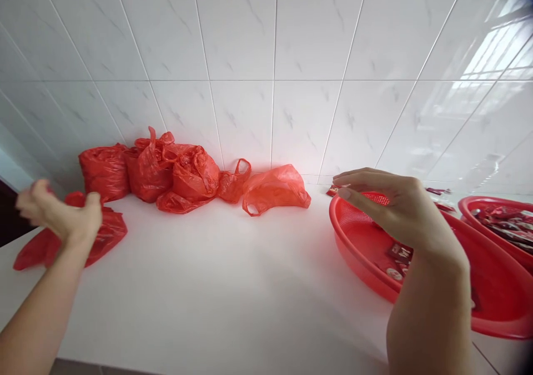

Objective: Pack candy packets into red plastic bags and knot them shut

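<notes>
My left hand [62, 211] is raised at the left, slightly blurred, its fingers apart and nothing in it. Behind and below it a flattened red plastic bag [109, 236] lies on the white counter [216, 297]. Over the near left side of a red plastic basket [358, 253] hangs my right hand [387, 203], fingers stretched toward the left and holding nothing. Some small dark red packets [400, 253] lie inside that basket, partly hidden by my right wrist. A small red packet [333, 190] is on the counter just beyond my right fingertips.
Several filled red bags [194, 178] stand along the tiled wall [241, 47]. Right of them are a small tied bag [233, 183] and a loose, crumpled bag [278, 189]. A second red basket [468, 205] with many packets is at the far right.
</notes>
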Demonstrator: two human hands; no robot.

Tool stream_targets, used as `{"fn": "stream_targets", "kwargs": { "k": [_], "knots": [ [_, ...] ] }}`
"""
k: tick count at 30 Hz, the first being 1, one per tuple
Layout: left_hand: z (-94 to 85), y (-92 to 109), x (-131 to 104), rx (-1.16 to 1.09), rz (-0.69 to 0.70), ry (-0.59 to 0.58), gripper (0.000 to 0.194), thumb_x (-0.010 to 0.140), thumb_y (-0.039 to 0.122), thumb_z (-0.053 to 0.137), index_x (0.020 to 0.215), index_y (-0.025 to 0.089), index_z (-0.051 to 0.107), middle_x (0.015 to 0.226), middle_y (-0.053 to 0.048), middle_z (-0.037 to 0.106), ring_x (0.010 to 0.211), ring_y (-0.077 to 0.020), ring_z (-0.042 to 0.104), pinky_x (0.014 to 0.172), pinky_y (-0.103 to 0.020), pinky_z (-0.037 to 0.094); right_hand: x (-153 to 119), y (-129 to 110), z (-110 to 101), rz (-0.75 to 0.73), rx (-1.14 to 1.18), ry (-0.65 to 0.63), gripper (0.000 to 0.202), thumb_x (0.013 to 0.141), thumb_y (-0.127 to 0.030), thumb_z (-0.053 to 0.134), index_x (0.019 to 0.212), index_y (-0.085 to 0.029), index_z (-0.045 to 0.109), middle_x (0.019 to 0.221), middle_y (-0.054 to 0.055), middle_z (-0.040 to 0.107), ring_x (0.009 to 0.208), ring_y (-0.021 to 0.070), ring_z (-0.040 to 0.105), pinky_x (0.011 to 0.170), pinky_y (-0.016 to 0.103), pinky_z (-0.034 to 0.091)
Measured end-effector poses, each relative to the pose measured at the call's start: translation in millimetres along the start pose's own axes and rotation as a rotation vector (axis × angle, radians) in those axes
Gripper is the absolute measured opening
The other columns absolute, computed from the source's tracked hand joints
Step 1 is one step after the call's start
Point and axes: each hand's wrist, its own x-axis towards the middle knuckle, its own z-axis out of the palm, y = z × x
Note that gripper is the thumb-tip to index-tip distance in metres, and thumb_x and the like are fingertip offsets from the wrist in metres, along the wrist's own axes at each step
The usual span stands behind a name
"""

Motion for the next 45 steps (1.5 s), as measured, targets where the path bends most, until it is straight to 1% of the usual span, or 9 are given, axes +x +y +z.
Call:
{"fn": "stream_targets", "kwargs": {
  "k": [3,6,10,14,19,23,27,35,45],
  "knots": [
    [17.1,57.0,-27.6,-0.177,0.316,0.046,0.050,0.080,0.026,0.064,0.128,0.017,0.050,0.144,-0.011,0.040,0.136,-0.0312,0.039,0.115,-0.048,0.032,3.4,1.2,6.8,-0.003,-0.053,-0.101,0.024,0.090,-0.044,0.062,0.104,-0.029,0.075,0.110,0.004,0.074,0.098,0.0243,0.071,0.075,0.035,0.059],
    [45.8,120.2,-79.2,-0.454,0.446,-0.263,0.026,0.086,0.026,0.059,0.110,0.018,0.066,0.132,-0.009,0.054,0.128,-0.0262,0.051,0.115,-0.041,0.035,6.4,3.1,15.7,0.007,-0.125,-0.261,0.030,0.092,-0.047,0.058,0.111,-0.029,0.073,0.110,0.004,0.074,0.094,0.0241,0.071,0.073,0.036,0.058],
    [99.0,185.9,-158.7,-0.643,0.120,-0.851,0.040,0.082,0.035,0.066,0.119,0.021,0.069,0.143,-0.014,0.046,0.140,-0.0335,0.039,0.119,-0.046,0.028,8.7,6.6,28.4,0.009,-0.183,-0.436,0.038,0.093,-0.049,0.054,0.123,-0.030,0.068,0.110,0.006,0.073,0.096,0.0251,0.070,0.076,0.038,0.057],
    [150.5,222.5,-198.3,-0.670,-0.066,-0.904,0.057,0.077,0.039,0.074,0.129,0.019,0.062,0.148,-0.019,0.041,0.143,-0.0403,0.035,0.116,-0.053,0.029,9.6,10.3,39.0,0.022,-0.194,-0.529,0.043,0.094,-0.049,0.052,0.131,-0.031,0.063,0.127,0.007,0.068,0.108,0.0261,0.067,0.086,0.039,0.055],
    [175.5,243.8,-182.9,-0.758,-0.250,-0.863,0.062,0.073,0.027,0.076,0.131,0.012,0.058,0.143,-0.023,0.048,0.137,-0.0356,0.044,0.114,-0.046,0.031,10.3,13.7,51.5,0.092,-0.244,-0.599,0.050,0.095,-0.051,0.051,0.142,-0.035,0.054,0.157,0.007,0.041,0.135,0.0320,0.050,0.097,0.045,0.051],
    [154.1,250.8,-156.9,-0.888,-0.336,-0.929,0.061,0.068,0.022,0.076,0.127,0.014,0.062,0.130,-0.019,0.062,0.120,-0.0313,0.059,0.101,-0.043,0.045,15.5,15.9,71.5,0.149,-0.277,-0.625,0.057,0.095,-0.056,0.048,0.149,-0.041,0.042,0.167,0.004,0.014,0.152,0.0342,0.019,0.112,0.053,0.036],
    [103.1,252.1,-122.9,-1.013,-0.377,-1.070,0.061,0.064,0.022,0.077,0.123,0.014,0.067,0.101,-0.013,0.073,0.085,-0.0210,0.068,0.078,-0.034,0.052,23.7,19.7,96.9,0.168,-0.313,-0.553,0.055,0.097,-0.062,0.038,0.148,-0.042,0.043,0.169,0.001,-0.006,0.152,0.0365,-0.010,0.118,0.062,0.015],
    [4.1,221.3,-56.3,-1.152,-0.285,-1.373,0.041,0.063,0.024,0.074,0.103,0.021,0.080,0.053,0.000,0.055,0.053,-0.0136,0.047,0.054,-0.028,0.039,23.7,14.7,100.1,0.225,-0.462,-0.367,0.064,0.096,-0.066,0.037,0.151,-0.033,0.043,0.168,0.011,0.000,0.151,0.0426,-0.008,0.117,0.067,0.007],
    [12.2,182.8,-87.0,-0.757,-0.157,-1.436,0.031,0.073,0.048,0.075,0.070,0.017,0.072,0.065,-0.001,0.058,0.058,-0.0120,0.048,0.053,-0.024,0.036,2.6,-26.9,100.7,-0.149,-0.457,-0.680,0.071,0.085,-0.034,0.070,0.151,-0.033,0.042,0.168,0.006,0.008,0.153,0.0343,-0.009,0.121,0.063,0.000]
  ]
}}
